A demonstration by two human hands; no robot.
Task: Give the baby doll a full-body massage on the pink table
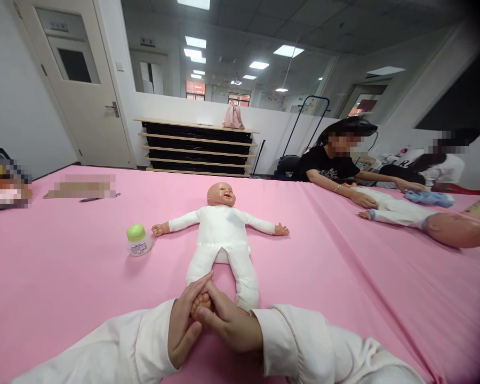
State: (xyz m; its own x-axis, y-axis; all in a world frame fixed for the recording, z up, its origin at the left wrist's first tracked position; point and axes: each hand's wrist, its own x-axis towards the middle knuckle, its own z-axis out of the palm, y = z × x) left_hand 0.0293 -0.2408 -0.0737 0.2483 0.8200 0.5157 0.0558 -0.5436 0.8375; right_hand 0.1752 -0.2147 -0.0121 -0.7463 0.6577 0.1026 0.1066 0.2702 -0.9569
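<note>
A baby doll [223, 226] in white cloth lies on its back on the pink sheet, head away from me and arms spread. Both my hands are closed around one of the doll's feet [201, 305], the one on my left; its toes show between them. My left hand [186, 314] wraps the foot from the left side. From the right, my right hand [228, 317] grips it, with the thumb across the sole near the toes. The doll's other leg [245, 277] lies straight beside my right hand. A small jar with a green lid [138, 240] stands left of the doll.
On the right, a co-worker [336, 154] leans over a second doll [420, 218], near a blue cloth [429, 198]. A pen [100, 197] lies at the back left. Behind the pink-covered table [104, 288] stands a shelf [198, 146] with a pink backpack [234, 116] on top.
</note>
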